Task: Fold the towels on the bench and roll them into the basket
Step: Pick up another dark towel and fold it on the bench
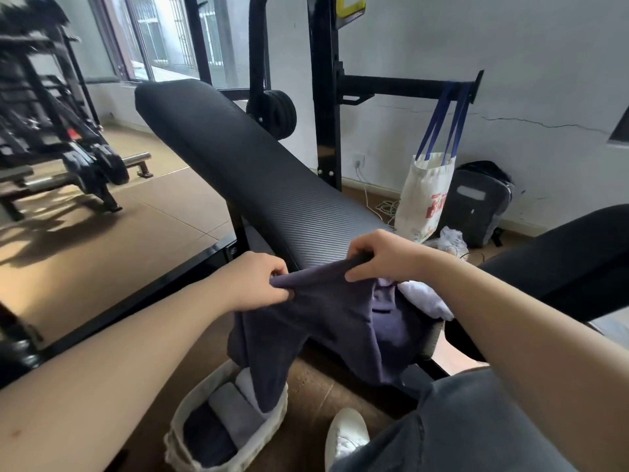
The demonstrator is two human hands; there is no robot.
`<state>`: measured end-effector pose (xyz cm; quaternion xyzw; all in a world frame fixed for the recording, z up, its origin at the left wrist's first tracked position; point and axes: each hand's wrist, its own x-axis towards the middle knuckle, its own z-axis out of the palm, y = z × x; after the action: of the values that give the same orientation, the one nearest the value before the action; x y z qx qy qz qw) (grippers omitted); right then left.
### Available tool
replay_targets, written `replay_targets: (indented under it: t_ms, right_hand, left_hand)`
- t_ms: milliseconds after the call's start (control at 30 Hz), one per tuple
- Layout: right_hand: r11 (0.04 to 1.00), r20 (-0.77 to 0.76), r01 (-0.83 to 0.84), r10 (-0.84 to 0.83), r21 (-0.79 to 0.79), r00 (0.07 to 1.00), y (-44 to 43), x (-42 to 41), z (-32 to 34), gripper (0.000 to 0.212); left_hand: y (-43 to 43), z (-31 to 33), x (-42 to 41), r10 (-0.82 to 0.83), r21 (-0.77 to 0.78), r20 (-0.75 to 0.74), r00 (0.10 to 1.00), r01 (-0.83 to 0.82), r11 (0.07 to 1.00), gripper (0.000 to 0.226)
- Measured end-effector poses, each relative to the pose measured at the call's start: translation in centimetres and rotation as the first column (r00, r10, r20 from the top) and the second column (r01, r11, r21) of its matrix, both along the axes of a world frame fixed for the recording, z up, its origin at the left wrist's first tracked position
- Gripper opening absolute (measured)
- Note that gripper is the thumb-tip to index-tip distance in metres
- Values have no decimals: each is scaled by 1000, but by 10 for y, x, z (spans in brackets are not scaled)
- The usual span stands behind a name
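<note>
Towel (323, 321) hangs pinched between left hand (259, 280) and right hand (386, 255).

Near end of the bench (258, 185) lost behind the dark towel (326, 315). Fingertips of the left hand (258, 281) and right hand (384, 253) partly tucked into its pinched top edge. Pale towel (422, 298) half covered by that cloth and the right forearm (510, 335). Far end of the basket (172, 446) and part of its rolled towels (235, 413) masked by the hanging tail. White shoe (345, 434) cropped by the bottom edge; rack uprights (326, 97) cropped at the top. Gym machine (51, 114) at left blurred, cut by the frame. Red print (437, 206) on the tote bag (417, 185) unreadable. Backpack (480, 202) partly behind it.
</note>
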<state>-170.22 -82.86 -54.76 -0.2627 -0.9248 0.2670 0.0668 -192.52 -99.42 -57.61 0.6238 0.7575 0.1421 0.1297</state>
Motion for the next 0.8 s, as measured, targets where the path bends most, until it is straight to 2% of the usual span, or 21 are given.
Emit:
replay_targets:
  t_ms: [133,333,433,500,667,767,800]
  right_hand:
    - [1000,-21,31,-31,-2,999,10,1,7,18]
    - [988,-129,137,-126,79,984,19,-3,20,13]
    - [981,-96,148,-136,125,986,21,-2,21,11]
    - [974,-49,139,-132,182,990,21,-4,19,11]
    - [932,52,181,-208,315,977,21,-9,22,8]
    - [933,101,176,-217,314,971,11,-17,24,5]
    - [943,97,161,-197,292,976,5,-23,26,6]
  left_hand:
    - [-15,4,-16,77,24,-9,997,-77,997,14]
    - [-29,24,-35,117,38,-24,993,-116,993,19]
    - [-40,32,-50,174,90,-25,984,-171,981,25]
    - [-47,38,-60,181,107,-5,983,-179,978,21]
    - [-63,50,-77,211,9,-182,960,-213,977,6]
    - [-64,57,-75,242,56,-184,952,-236,970,21]
    - [-63,61,-71,253,96,-154,955,-240,966,18]
